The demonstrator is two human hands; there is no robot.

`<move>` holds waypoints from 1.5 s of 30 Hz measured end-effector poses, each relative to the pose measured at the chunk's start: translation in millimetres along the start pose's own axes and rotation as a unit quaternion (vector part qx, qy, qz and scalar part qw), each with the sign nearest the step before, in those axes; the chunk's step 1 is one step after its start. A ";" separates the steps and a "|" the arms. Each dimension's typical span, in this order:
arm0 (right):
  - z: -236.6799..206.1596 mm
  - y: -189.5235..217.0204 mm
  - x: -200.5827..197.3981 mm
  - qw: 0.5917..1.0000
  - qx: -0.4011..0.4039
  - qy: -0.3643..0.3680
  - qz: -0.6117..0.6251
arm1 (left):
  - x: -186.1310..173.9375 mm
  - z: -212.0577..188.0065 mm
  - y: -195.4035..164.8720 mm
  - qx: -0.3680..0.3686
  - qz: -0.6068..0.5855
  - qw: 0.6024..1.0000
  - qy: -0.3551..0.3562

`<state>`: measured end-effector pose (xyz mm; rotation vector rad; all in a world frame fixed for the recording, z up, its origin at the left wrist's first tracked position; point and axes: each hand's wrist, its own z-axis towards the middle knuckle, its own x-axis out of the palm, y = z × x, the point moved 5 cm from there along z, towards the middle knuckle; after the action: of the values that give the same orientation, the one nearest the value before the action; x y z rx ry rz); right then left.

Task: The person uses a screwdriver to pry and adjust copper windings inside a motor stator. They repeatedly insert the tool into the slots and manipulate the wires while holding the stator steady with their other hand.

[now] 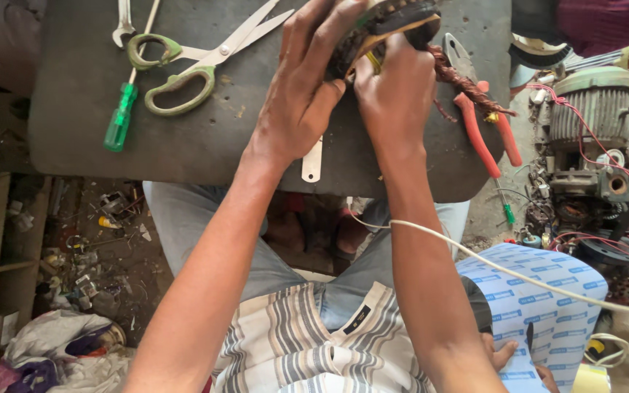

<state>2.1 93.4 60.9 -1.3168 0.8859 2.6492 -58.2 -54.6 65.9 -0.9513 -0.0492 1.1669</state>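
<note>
left grip: left hand (296,94) wrapped round the near left side of the motor winding (387,25), fingers (322,29) curled up over its rim, clamped on it
right grip: right hand (394,91) closed on the winding's underside and right edge, thumb pressed against the dark core, clamped too
winding position: raised off the bench (81,102) at its far middle, sandwiched between both hands; left hand covers its left half, right hand sits below and right; top partly cut by the frame edge
winding look: dark round core, yellowish band on the rim, twisted copper-brown wire bundle (467,84) trailing out right
pliers: red-handled pliers (485,131) on the bench just right of the right hand, wire bundle lying over them
scissors: green-handled scissors (191,62) on the bench left of the left hand, well apart from the winding
screwdriver: green-handled screwdriver (121,113) further left, beside the scissors
other: white cord (518,276) crossing the right forearm; electric motor (595,109) on the floor at right
</note>
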 end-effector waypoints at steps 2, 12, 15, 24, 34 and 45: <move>5.3 -4.0 6.2 0.998 0.019 0.015 -0.056 | 0.7 1.0 0.0 0.000 0.002 1.000 0.000; -33.0 -4.5 -23.3 0.986 0.031 -0.058 0.156 | -1.1 0.1 -3.8 -0.003 0.008 1.000 0.001; -33.0 -5.7 -29.2 0.983 0.020 -0.053 0.173 | -0.6 -0.4 -4.2 0.002 0.009 1.000 0.000; -33.9 11.1 -28.3 0.995 -0.054 -0.064 0.052 | 1.4 1.1 -1.9 0.013 0.022 1.000 -0.005; -56.4 -14.4 -52.7 0.991 -0.049 -0.093 0.085 | 5.5 -1.2 -0.4 0.022 0.040 0.999 0.001; -55.5 -0.5 -56.6 0.993 -0.098 -0.060 -0.005 | 4.6 0.3 -1.5 0.020 0.030 0.999 -0.008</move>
<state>77.9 76.4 76.7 -1.1777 0.6180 2.8331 -55.2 -50.8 65.1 -0.9135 -0.0104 1.2271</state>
